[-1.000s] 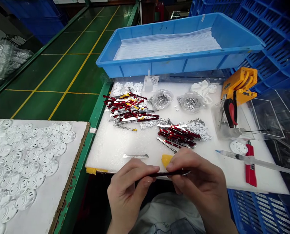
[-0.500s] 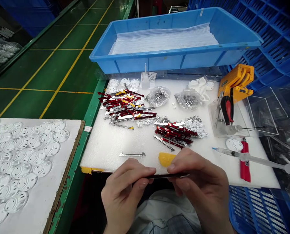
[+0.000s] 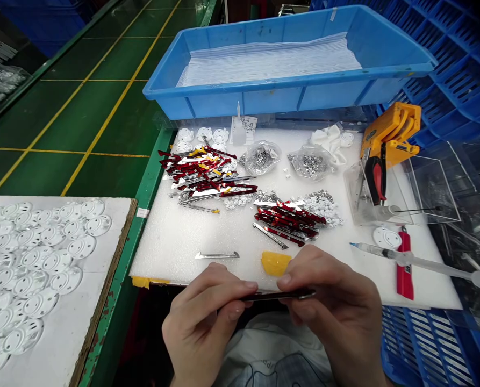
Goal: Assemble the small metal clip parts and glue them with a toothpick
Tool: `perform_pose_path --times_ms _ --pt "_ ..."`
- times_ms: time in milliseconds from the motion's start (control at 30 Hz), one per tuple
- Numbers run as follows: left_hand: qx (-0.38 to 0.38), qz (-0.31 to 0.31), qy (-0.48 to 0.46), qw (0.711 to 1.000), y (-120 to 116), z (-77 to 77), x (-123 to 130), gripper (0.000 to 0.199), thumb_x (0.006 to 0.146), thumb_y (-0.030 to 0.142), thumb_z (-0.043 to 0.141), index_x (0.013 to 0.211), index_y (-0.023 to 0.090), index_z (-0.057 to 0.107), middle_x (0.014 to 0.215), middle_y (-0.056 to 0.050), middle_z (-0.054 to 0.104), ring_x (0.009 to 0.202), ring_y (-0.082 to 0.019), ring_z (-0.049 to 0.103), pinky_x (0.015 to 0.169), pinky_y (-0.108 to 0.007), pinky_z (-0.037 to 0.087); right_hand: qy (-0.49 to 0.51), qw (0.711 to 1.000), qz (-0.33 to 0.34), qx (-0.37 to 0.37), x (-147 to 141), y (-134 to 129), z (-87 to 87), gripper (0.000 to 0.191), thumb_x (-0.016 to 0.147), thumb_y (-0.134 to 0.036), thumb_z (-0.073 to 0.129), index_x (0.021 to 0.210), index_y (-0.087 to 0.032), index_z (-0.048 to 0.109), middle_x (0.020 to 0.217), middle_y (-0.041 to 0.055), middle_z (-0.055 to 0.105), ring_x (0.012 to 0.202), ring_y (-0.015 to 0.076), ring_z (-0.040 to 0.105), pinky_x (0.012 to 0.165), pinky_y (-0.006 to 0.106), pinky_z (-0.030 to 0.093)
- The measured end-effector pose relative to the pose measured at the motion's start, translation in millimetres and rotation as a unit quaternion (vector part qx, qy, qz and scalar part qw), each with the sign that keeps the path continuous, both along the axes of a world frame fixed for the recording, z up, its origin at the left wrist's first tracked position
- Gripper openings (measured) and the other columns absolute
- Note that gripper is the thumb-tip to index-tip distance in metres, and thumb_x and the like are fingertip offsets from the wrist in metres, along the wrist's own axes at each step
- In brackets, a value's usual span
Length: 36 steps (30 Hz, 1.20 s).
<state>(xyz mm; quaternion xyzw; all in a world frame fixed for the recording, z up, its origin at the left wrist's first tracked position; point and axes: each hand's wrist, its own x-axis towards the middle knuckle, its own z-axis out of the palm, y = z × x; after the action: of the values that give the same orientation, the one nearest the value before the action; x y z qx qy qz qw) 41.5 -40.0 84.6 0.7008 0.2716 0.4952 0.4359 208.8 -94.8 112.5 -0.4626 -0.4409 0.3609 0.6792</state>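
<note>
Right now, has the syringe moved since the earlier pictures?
No; against the white foam board, the syringe shows no shift, still lying across the red tool.

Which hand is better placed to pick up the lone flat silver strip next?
Probably the left hand: the silver strip lies just beyond it, farther from the right hand. Both hold a thin dark strip, though.

The tray [image 3: 304, 94] is blue, the yellow-lined floor [image 3: 114, 80] green.

A white foam board [image 3: 163, 242] bears two piles of red and silver strips [image 3: 207, 171], one separate silver strip [image 3: 217, 256], two bags of metal bits [image 3: 263, 158], and a syringe [image 3: 425, 263] crossing a red tool [image 3: 405, 274]. White discs [image 3: 82, 246] cover much of a left-hand board [image 3: 88, 317].
</note>
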Motion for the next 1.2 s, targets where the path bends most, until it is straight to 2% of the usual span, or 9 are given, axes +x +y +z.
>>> perform_pose_path --times_ms 200,300,400,567,667,833,967,1067,1200 --pt "-0.029 0.002 -0.003 1.000 -2.4 2.8 2.5 0.017 0.103 0.021 0.072 0.113 0.026 0.084 0.084 -0.001 0.078 0.075 -0.015 0.071 0.070 -0.024 0.059 0.028 0.999 0.011 -0.012 0.2 -0.7 -2.0 0.010 0.099 -0.030 0.077 0.107 -0.031 0.083 0.082 0.0014 0.076 0.065 0.0111 0.062 0.046 0.018 0.043" --pt "-0.130 -0.044 -0.006 0.991 -6.5 4.8 10.8 0.010 0.098 0.024 0.078 0.105 0.027 0.085 0.087 -0.001 0.081 0.078 -0.015 0.074 0.073 -0.022 0.060 0.031 0.999 0.028 -0.035 1.3 0.4 -4.0 0.011 0.100 -0.038 0.076 0.104 -0.032 0.084 0.079 0.0008 0.071 0.064 0.0110 0.060 0.050 0.019 0.046" --pt "-0.275 -0.073 -0.028 0.958 -13.7 2.3 21.5 0.008 0.092 0.031 0.085 0.097 0.025 0.084 0.084 -0.002 0.080 0.077 -0.016 0.074 0.073 -0.022 0.059 -0.007 0.998 0.034 -0.059 2.9 1.0 -6.5 0.018 0.100 -0.047 0.075 0.100 -0.032 0.085 0.078 0.0006 0.067 0.065 0.0116 0.061 0.053 0.020 0.050" --pt "-0.363 -0.054 -0.071 0.928 -21.9 -8.8 32.0 0.019 0.081 0.031 0.095 0.083 0.020 0.079 0.078 -0.001 0.075 0.076 -0.016 0.069 0.070 -0.021 0.055 -0.119 0.992 -0.001 -0.053 6.3 -3.0 -8.0 0.012 0.098 -0.027 0.078 0.106 -0.031 0.085 0.083 -0.0008 0.070 0.070 0.0101 0.065 0.060 0.017 0.054" --pt "-0.347 -0.046 -0.078 0.934 -17.8 -11.0 27.8 0.013 0.085 0.026 0.091 0.088 0.021 0.079 0.083 -0.002 0.077 0.081 -0.017 0.072 0.073 -0.022 0.057 -0.162 0.986 -0.008 -0.036 9.5 -4.9 -5.0 0.017 0.098 -0.018 0.074 0.106 -0.029 0.084 0.086 -0.0005 0.073 0.075 0.0101 0.070 0.065 0.016 0.057" --pt "-0.219 -0.024 -0.082 0.972 -3.1 -2.7 15.6 0.015 0.095 0.034 0.083 0.106 0.024 0.082 0.088 -0.003 0.077 0.083 -0.017 0.072 0.079 -0.024 0.058 -0.228 0.973 0.005 -0.033 14.3 -4.9 3.4 0.017 0.100 -0.016 0.071 0.106 -0.026 0.083 0.084 -0.0009 0.073 0.076 0.0098 0.069 0.067 0.017 0.057" --pt "-0.154 -0.032 -0.054 0.986 0.5 3.4 16.8 0.005 0.093 0.025 0.085 0.098 0.025 0.084 0.088 -0.003 0.076 0.081 -0.015 0.071 0.072 -0.022 0.057 -0.279 0.960 0.001 -0.029 15.4 -5.0 7.2 0.015 0.101 -0.015 0.069 0.101 -0.023 0.082 0.081 0.0002 0.070 0.072 0.0108 0.067 0.062 0.019 0.055" --pt "-0.144 -0.014 -0.071 0.987 -1.6 2.6 17.6 0.009 0.092 0.016 0.084 0.094 0.025 0.082 0.086 -0.001 0.073 0.080 -0.014 0.070 0.071 -0.022 0.057 -0.297 0.955 0.003 -0.025 15.3 -5.1 6.0 0.013 0.100 -0.015 0.070 0.101 -0.021 0.081 0.081 0.0016 0.070 0.072 0.0117 0.068 0.061 0.019 0.056" --pt "-0.170 -0.013 -0.075 0.983 -4.4 1.4 14.3 0.009 0.094 0.028 0.084 0.102 0.024 0.083 0.087 -0.004 0.073 0.080 -0.017 0.070 0.069 -0.025 0.057 -0.296 0.955 0.018 -0.019 13.4 -3.6 1.4 0.015 0.100 -0.012 0.068 0.102 -0.021 0.080 0.081 0.0025 0.070 0.070 0.0127 0.068 0.058 0.020 0.057"
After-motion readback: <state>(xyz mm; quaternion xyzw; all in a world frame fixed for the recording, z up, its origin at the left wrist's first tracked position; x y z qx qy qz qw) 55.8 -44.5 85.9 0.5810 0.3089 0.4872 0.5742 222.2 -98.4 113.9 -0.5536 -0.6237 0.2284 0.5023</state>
